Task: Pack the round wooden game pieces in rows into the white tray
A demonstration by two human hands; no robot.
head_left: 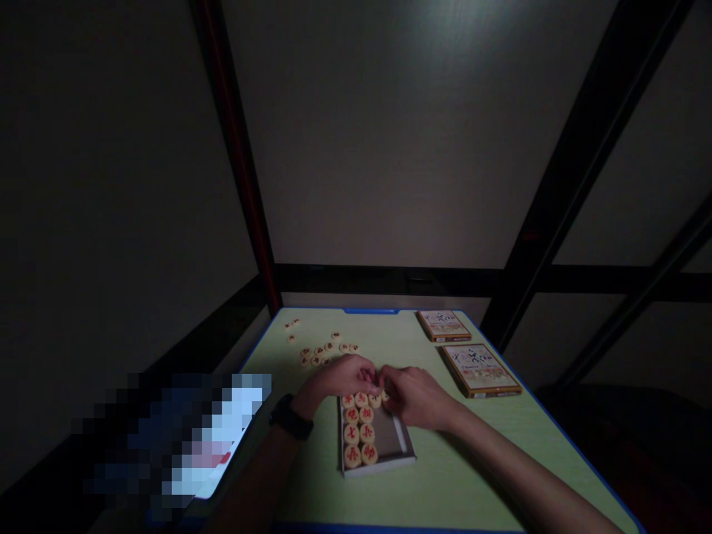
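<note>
A shallow open box (380,469) lies on the table in front of me, its left part filled with round Chinese chess pieces (351,433) bearing red characters. The right part shows bare box floor. My left hand (348,376) is over the far edge of the box, fingers bent and pressed together. From the right, my right hand (414,397) reaches to the box's far right corner with its fingers curled, close against a chess piece (386,396). Both sets of fingertips nearly meet; whatever is between them is hidden.
Loose chess pieces (319,351) lie scattered beyond my left hand, with a few at the far left corner. Two flat boxes (481,368) with printed lids are at the right. A pixelated bright screen (222,437) is along the left. The green table (345,504) has a blue rim.
</note>
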